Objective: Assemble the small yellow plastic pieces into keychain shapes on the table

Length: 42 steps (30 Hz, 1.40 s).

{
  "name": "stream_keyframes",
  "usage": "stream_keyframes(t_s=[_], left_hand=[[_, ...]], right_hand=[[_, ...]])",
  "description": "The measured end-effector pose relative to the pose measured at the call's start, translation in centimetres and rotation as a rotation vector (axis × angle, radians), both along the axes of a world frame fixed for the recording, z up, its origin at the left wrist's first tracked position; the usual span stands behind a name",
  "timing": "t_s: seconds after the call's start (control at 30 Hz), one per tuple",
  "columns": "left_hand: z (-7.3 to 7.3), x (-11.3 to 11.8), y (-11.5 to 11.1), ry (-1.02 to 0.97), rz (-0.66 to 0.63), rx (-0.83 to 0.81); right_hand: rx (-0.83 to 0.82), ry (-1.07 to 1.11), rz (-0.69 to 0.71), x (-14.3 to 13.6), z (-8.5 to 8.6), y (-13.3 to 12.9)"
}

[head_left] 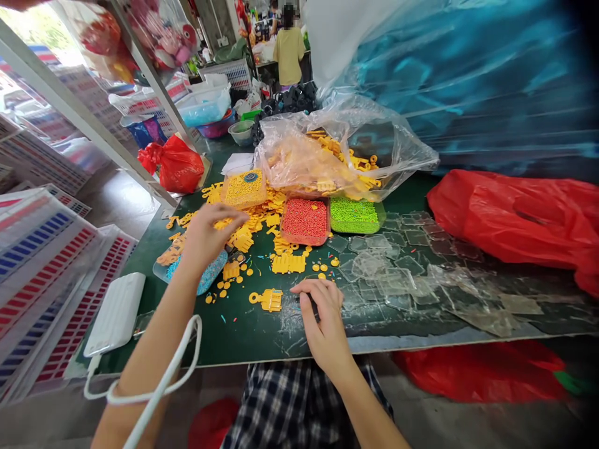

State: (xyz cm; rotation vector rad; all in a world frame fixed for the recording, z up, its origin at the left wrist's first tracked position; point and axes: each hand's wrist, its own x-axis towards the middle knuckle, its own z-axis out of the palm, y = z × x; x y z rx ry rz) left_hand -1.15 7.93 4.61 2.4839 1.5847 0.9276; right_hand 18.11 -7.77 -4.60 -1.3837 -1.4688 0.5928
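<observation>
Head view. Left hand (210, 234) reaches over yellow plastic pieces (243, 240) at centre; right hand (322, 315) rests on the green table (262, 330), lower centre, beside clear plastic squares (397, 274).

Single head-worn camera, looking forward and down over green desk (262, 330) from near edge. Close range: forearms and both hands fill lower centre. View tilts slightly, reaching past desk to shelving at left and room's far end. No second view.

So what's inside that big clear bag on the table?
The clear bag holds a heap of yellow plastic pieces, some spilling at its open side. The crinkled plastic blurs the left part, so what lies deeper in the heap cannot be seen.
</observation>
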Motion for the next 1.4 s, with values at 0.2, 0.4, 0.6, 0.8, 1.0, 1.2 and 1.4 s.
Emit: stream_keyframes(t_s=[0.2,0.4,0.6,0.8,1.0,1.2,1.4], left_hand=[[1.9,1.3,9.4,0.238,0.152,-0.016],[0.8,9.6,7.2,0.316,-0.361,-0.083],[-2.4,15.1,6.5,0.607,-0.449,-0.117],[-3.9,15.6,7.9,0.594,-0.476,-0.189],[-4.2,15.4,7.7,0.543,-0.454,-0.156],[-2.4,14.2,6.8,0.361,-0.392,-0.118],[-0.3,9.5,0.8,0.056,-0.312,-0.091]], right_hand=[[0.019,0.018,0.0,0.1,-0.2,0.3],[0.016,0.037,0.013,0.0,0.2,0.5],[0.0,0.067,0.006,-0.1,0.7,0.7],[0.004,0.06,0.005,0.0,0.8,0.7],[0.005,0.042,0.006,0.1,0.7,0.8],[0.021,0.039,0.007,0.2,0.5,0.9],[0.056,0.016,0.012,0.1,0.5,0.8]])
